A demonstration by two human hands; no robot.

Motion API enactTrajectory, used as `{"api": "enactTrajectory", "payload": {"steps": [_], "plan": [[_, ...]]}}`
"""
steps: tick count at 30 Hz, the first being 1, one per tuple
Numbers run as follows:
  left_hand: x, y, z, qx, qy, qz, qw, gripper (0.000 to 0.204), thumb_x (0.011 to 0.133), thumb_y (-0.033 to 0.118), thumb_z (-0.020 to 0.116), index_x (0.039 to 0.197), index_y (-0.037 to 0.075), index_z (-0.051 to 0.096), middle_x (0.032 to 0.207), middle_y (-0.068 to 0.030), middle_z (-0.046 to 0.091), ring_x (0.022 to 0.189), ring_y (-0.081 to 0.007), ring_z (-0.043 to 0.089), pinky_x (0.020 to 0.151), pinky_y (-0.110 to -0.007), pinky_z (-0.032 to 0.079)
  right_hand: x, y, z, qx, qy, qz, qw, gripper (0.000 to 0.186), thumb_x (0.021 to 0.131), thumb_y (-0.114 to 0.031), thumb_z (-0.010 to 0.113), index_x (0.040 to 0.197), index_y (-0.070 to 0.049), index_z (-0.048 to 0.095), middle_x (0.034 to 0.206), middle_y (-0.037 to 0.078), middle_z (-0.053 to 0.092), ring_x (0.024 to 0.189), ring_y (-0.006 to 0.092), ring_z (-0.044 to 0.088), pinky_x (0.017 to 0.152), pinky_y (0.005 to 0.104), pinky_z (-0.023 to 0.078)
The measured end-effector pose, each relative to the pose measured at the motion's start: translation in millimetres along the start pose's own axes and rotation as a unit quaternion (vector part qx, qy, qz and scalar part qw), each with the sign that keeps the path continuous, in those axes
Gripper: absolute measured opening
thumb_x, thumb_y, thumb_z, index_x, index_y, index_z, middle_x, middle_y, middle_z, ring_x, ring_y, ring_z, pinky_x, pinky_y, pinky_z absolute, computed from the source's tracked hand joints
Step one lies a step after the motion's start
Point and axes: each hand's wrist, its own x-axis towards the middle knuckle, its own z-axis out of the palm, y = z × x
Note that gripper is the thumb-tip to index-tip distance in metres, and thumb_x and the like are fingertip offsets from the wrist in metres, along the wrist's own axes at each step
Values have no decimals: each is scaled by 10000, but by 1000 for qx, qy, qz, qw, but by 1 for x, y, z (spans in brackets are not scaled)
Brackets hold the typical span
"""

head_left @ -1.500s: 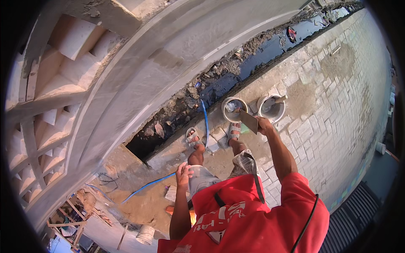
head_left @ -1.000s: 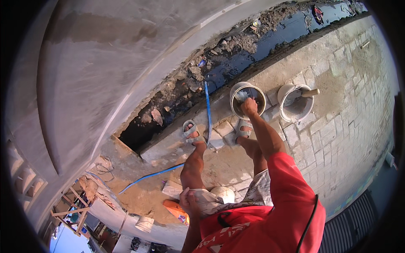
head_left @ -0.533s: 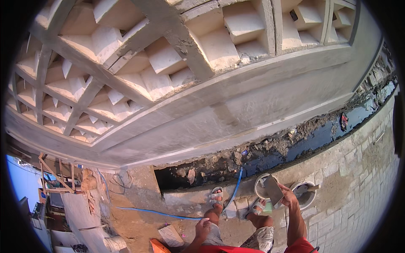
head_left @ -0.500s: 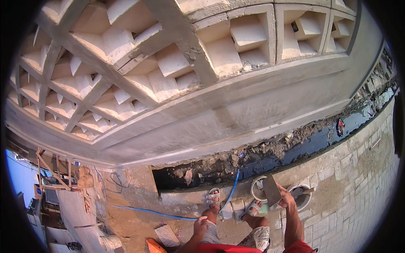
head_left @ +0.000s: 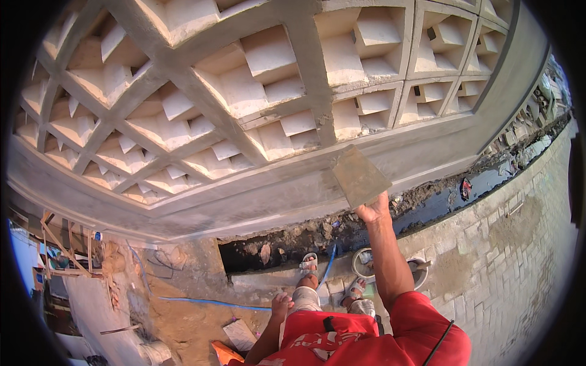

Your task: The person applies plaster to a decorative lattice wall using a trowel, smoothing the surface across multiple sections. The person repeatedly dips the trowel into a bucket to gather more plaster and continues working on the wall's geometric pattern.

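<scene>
Showing grey-tan on plate, red with white print on shirt, blue on hose, cream-and-grey grid on far wall.

We see the flat plate as matt, fairly smooth w/ dull smears; metal or wood, we can't tell. Wall panel: grey cement-like, matt, mostly smooth, a bit patchy. Vent blocks: concrete-like, matt, w/ rough edges. Bucket: plastic-looking, approx. smooth rim. Hose: smooth plastic, by the look. Ditch water: dark, v. glossy. Pavers: rough, matt, dusty. We wear a red shirt: soft matt cloth. Frame: bare wood.
</scene>
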Motion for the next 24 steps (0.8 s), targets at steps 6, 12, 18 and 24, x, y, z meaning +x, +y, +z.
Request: {"api": "enactTrajectory", "payload": {"steps": [6,12,18,24], "plan": [[16,9,-70,54,70,-73,993,200,878,148,543,1060,65,554,871,-110,624,639,-232,638,532,-343,534,59,7,49,-1,32,17,999,269,936,-192,426,1085,-9,556,987,123,637,787,255,669,545,294,608],[41,45,-116,75,30,-152,985,255,909,207,492,1121,68,517,927,-135,608,640,-267,639,519,-359,527,71,20,86,-42,76,-27,996,263,936,-145,396,1059,35,542,959,149,613,782,293,642,589,295,615],[91,93,-127,50,29,-64,996,248,888,225,543,1095,89,538,870,-96,616,580,-234,623,473,-332,512,96,17,97,19,73,-25,997,264,934,-95,402,1077,98,513,987,219,568,823,319,614,637,304,613],[119,110,-118,29,-37,-23,999,278,859,286,605,1087,145,532,887,-49,620,578,-216,621,507,-329,521,95,25,160,-18,99,-94,990,272,947,-70,388,1102,130,488,1044,246,541,878,345,604,718,328,609]]}}
